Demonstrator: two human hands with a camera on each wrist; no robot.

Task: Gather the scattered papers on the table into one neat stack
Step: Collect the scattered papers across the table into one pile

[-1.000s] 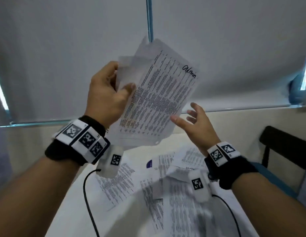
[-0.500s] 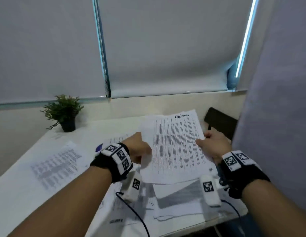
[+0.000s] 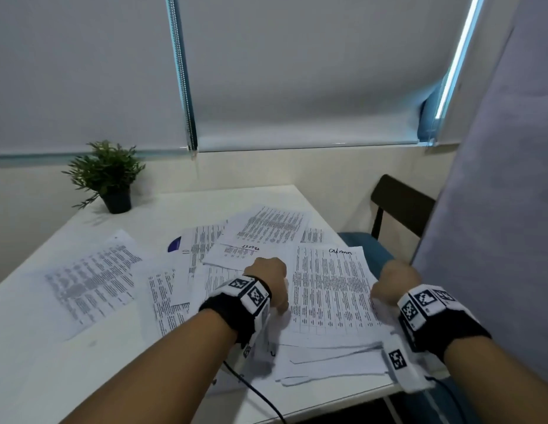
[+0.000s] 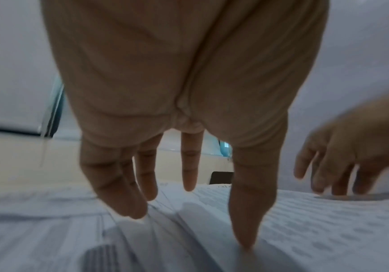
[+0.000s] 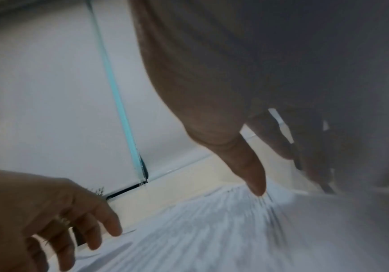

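Observation:
A stack of printed sheets point(image 3: 331, 289), its top page marked "admin", lies on other papers at the table's near right corner. My left hand point(image 3: 268, 278) stands at the stack's left edge. In the left wrist view its fingers point(image 4: 188, 184) point straight down and its thumb tip touches the paper point(image 4: 328, 230). My right hand point(image 3: 392, 280) is at the stack's right edge, with thumb and fingers point(image 5: 286, 154) hanging straight over the sheet point(image 5: 212, 230). Neither hand holds anything. Loose sheets lie further left point(image 3: 89, 283) and behind point(image 3: 266, 228).
The white table point(image 3: 175, 206) carries a small potted plant point(image 3: 107, 175) at its back left. A dark chair point(image 3: 401, 206) stands beyond the right edge, beside a grey partition point(image 3: 496, 209). A black cable point(image 3: 257, 390) trails from my left wrist over the near edge.
The sheets that my left hand held up in the air have come down onto the papers at the near right. Both hands have let go and now flank the stack.

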